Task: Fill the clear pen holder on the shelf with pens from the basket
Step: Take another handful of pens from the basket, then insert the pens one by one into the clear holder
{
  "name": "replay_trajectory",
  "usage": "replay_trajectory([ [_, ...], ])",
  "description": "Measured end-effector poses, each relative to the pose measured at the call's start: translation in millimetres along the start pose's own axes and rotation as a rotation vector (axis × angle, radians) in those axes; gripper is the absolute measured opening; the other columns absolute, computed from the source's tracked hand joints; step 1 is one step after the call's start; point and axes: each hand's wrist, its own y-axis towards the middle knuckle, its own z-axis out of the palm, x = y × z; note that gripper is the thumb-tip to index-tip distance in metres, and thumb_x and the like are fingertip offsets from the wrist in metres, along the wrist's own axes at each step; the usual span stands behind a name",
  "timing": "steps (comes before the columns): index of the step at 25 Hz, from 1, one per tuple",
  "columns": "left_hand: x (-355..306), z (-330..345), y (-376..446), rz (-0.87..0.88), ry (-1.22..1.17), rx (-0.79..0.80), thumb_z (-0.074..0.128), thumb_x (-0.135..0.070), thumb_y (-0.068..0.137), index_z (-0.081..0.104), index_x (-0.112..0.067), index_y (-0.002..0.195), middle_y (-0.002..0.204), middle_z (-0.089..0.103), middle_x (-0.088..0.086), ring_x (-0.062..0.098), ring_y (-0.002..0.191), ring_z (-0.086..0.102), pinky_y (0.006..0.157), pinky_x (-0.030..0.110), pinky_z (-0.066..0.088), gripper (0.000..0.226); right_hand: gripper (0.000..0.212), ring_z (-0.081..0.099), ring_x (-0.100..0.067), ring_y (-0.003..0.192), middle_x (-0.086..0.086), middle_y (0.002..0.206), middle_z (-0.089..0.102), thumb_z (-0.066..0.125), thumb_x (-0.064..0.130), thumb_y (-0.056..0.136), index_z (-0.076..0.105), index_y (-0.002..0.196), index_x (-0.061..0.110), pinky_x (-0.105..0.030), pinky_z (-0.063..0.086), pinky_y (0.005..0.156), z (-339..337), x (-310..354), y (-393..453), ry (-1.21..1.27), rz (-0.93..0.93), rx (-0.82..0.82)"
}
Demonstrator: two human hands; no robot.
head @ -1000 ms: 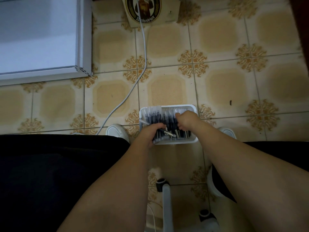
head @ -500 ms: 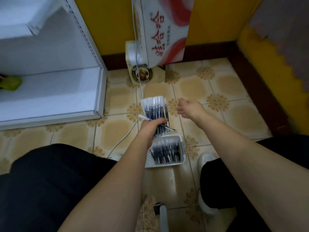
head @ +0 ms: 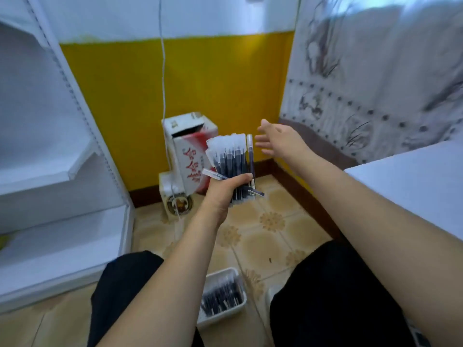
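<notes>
Tiled floor (head: 263,236), basket (head: 223,296) between my knees. Left hand (head: 225,191) grips pens (head: 230,159) upright, presumably for loading; right hand (head: 278,139) spread, empty. Pen holder not visible.

The basket (head: 223,296) sits on the floor (head: 265,236) near the person, between the knees, with pens in it. A bundle of pens (head: 230,159) is farther off, above it. The shelf unit (head: 62,171) stands left, cartons (head: 186,156) far, against the wall.
</notes>
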Motion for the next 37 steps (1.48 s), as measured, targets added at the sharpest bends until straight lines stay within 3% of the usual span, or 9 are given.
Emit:
replay_trajectory([
  [4, -59.3, 56.3, -14.5, 0.122, -0.009, 0.127, 0.08, -0.012, 0.078, 0.071, -0.01, 0.093, 0.073, 0.071, -0.003, 0.016, 0.068, 0.067, 0.057, 0.025, 0.054, 0.017, 0.055, 0.065, -0.019, 0.107, -0.01, 0.127, 0.064, 0.038, 0.046, 0.105, 0.052, 0.138, 0.004, -0.035, 0.053, 0.099, -70.8, 64.8, -35.2, -0.009, -0.118, -0.106],
  [8, -90.7, 119.0, -27.3, 0.179, -0.003, 0.319, 0.078, -0.012, 0.081, 0.071, -0.007, 0.103, 0.074, 0.073, -0.002, 0.016, 0.065, 0.069, 0.053, 0.025, 0.052, 0.024, 0.044, 0.07, -0.018, 0.099, -0.004, 0.11, 0.071, 0.044, 0.048, 0.102, 0.062, 0.119, 0.011, -0.033, 0.057, 0.092, -137.5, 98.8, -81.3, 0.039, -0.162, -0.254],
  [13, -96.5, 202.2, -40.9, 0.179, -0.029, 0.574, 0.08, -0.005, 0.078, 0.072, -0.014, 0.105, 0.102, 0.078, 0.008, 0.027, 0.095, 0.074, 0.083, 0.043, 0.06, 0.029, 0.038, 0.066, -0.009, 0.078, 0.006, 0.095, 0.071, 0.058, 0.052, 0.094, 0.068, 0.109, 0.019, -0.023, 0.048, 0.071, -210.3, 106.5, -145.0, -0.178, -0.157, -0.434],
  [16, -86.7, 248.7, -48.9, 0.131, -0.033, 0.686, 0.081, -0.004, 0.076, 0.072, -0.012, 0.109, 0.105, 0.077, 0.005, 0.023, 0.1, 0.072, 0.088, 0.035, 0.058, 0.035, 0.022, 0.059, -0.014, 0.068, -0.001, 0.072, 0.067, 0.07, 0.038, 0.09, 0.07, 0.094, 0.016, -0.026, 0.046, 0.066, -249.0, 98.3, -174.9, -0.202, -0.108, -0.455],
  [18, -74.2, 274.2, -50.4, 0.102, -0.026, 0.741, 0.08, -0.004, 0.078, 0.071, -0.009, 0.113, 0.107, 0.077, 0.007, 0.023, 0.101, 0.072, 0.086, 0.032, 0.058, 0.036, 0.018, 0.062, -0.011, 0.065, 0.0, 0.073, 0.071, 0.072, 0.031, 0.09, 0.071, 0.093, 0.014, -0.024, 0.048, 0.065, -272.4, 90.3, -188.6, -0.307, -0.09, -0.489],
  [24, -38.7, 337.0, -52.2, 0.006, 0.046, 0.716, 0.097, -0.036, 0.047, 0.076, -0.009, 0.109, 0.102, 0.078, 0.001, 0.02, 0.105, 0.071, 0.101, 0.037, 0.051, 0.071, 0.02, 0.068, -0.007, 0.058, -0.006, 0.078, 0.07, 0.058, 0.028, 0.1, 0.063, 0.093, 0.009, -0.023, 0.058, 0.061, -336.1, 59.8, -240.3, -0.53, -0.181, -1.021],
  [29, -26.9, 363.6, -47.5, 0.088, 0.104, 0.648, 0.094, -0.06, 0.035, 0.077, -0.022, 0.104, 0.101, 0.078, -0.004, 0.017, 0.099, 0.072, 0.094, 0.038, 0.054, 0.081, 0.026, 0.07, -0.014, 0.058, -0.006, 0.074, 0.07, 0.053, 0.026, 0.103, 0.06, 0.092, 0.004, -0.033, 0.061, 0.063, -357.4, 38.2, -264.3, -0.537, -0.209, -1.102],
  [33, -31.1, 368.7, -50.4, 0.024, 0.044, 0.671, 0.095, -0.056, 0.032, 0.077, -0.021, 0.107, 0.103, 0.078, -0.005, 0.012, 0.099, 0.071, 0.09, 0.029, 0.052, 0.085, 0.022, 0.068, -0.019, 0.054, -0.012, 0.066, 0.065, 0.052, 0.019, 0.103, 0.053, 0.09, 0.001, -0.039, 0.058, 0.055, -356.5, 35.1, -265.4, -0.458, -0.382, -1.302],
  [37, -28.9, 359.6, -55.2, 0.019, 0.039, 0.698, 0.094, -0.047, 0.046, 0.077, -0.021, 0.104, 0.101, 0.077, -0.007, 0.001, 0.091, 0.068, 0.077, 0.018, 0.05, 0.066, 0.017, 0.069, -0.011, 0.058, -0.006, 0.071, 0.065, 0.049, 0.022, 0.104, 0.052, 0.093, 0.009, -0.048, 0.059, 0.063, -358.1, 7.8, -259.2, -0.551, -0.204, -1.245],
])
